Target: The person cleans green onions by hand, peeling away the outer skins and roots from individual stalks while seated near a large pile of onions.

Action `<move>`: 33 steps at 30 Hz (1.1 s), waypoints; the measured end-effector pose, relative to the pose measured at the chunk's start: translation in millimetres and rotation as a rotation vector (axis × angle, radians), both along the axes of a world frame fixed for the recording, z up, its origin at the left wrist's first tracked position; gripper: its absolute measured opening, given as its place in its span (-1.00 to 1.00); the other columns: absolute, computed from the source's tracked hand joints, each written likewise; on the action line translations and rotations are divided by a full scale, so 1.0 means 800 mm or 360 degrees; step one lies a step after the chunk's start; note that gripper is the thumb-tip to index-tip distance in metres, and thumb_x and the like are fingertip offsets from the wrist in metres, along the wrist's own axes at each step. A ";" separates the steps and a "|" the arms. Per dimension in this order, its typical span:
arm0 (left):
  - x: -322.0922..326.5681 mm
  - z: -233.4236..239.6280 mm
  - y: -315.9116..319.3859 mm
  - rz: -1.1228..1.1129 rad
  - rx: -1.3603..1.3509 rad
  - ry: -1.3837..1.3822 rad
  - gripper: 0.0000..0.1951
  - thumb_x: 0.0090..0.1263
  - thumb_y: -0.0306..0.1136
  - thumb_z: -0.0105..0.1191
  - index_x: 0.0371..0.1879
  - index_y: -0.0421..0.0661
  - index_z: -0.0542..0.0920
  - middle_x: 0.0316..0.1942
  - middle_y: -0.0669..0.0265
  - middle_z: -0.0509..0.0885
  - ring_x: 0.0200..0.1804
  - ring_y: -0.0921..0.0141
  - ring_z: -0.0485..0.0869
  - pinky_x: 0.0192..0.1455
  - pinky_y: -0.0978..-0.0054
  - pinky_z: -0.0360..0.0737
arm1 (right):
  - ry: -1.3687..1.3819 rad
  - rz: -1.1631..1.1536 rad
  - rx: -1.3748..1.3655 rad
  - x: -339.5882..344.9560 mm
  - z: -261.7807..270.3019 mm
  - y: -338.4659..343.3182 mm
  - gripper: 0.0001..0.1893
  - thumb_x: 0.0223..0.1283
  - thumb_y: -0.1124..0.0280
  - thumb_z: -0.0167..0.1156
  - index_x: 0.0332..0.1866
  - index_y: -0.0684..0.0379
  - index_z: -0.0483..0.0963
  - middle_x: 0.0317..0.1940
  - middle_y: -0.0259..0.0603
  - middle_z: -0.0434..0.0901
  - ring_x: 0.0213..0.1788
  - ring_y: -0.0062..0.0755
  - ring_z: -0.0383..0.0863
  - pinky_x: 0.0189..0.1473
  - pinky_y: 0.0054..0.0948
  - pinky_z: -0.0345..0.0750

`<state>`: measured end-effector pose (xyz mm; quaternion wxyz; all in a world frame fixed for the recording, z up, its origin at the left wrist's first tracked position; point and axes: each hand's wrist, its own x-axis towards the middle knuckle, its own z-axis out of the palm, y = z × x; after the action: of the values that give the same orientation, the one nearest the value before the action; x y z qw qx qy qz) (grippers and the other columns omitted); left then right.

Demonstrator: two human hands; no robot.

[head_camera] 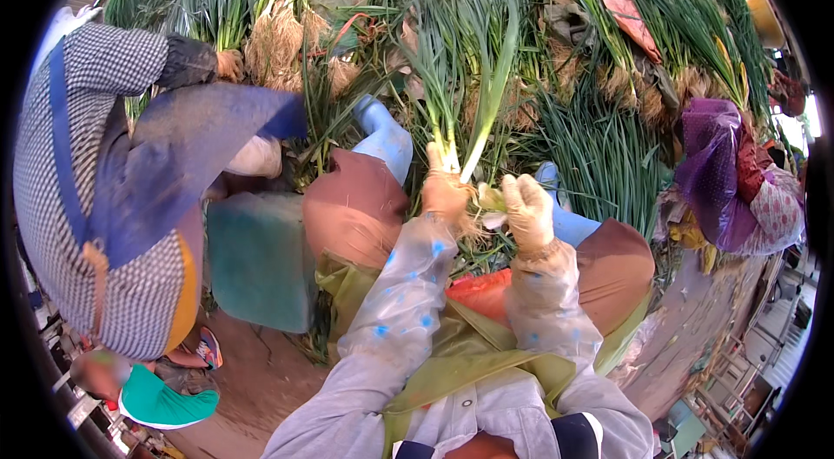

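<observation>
My left hand (445,193), in a soiled glove, grips a few green onions (449,147) by their white lower stems. Their long green leaves point away from me, and pale roots (466,228) hang out below the fist. One thicker stalk (483,133) leans off to the right from the same hand. Close beside it, my gloved right hand (529,215) has its fingers curled in. A yellow-green strip of leaf (492,197) runs between the two hands and looks pinched in the right one. Both forearms wear clear plastic sleeves with blue spots.
Heaped green onions (456,22) with roots fill the ground ahead. More lie by my right boot (589,140). At left a co-worker in a checked top (104,133) bends beside a green block (260,263). A child (163,394) is behind. Purple cloth (710,166) is at right.
</observation>
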<state>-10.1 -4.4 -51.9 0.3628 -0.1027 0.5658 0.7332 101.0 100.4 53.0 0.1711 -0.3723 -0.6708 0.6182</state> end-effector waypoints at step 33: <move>0.095 0.222 0.095 -0.1552 0.0009 0.0973 -0.45 0.37 -0.70 -0.04 0.36 -0.15 0.31 -0.23 0.29 0.66 -0.38 0.59 0.56 -0.47 0.68 0.54 | -0.0113 0.0101 0.0965 0.085 0.243 0.194 -0.25 0.07 0.36 0.17 0.38 0.37 0.06 -0.34 0.07 0.59 -0.33 -0.07 0.65 -0.31 -0.17 0.59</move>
<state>66.2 71.8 125.9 0.4793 0.3877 0.6249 0.4790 168.7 255.2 247.3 0.2314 -0.3043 -0.8415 0.3816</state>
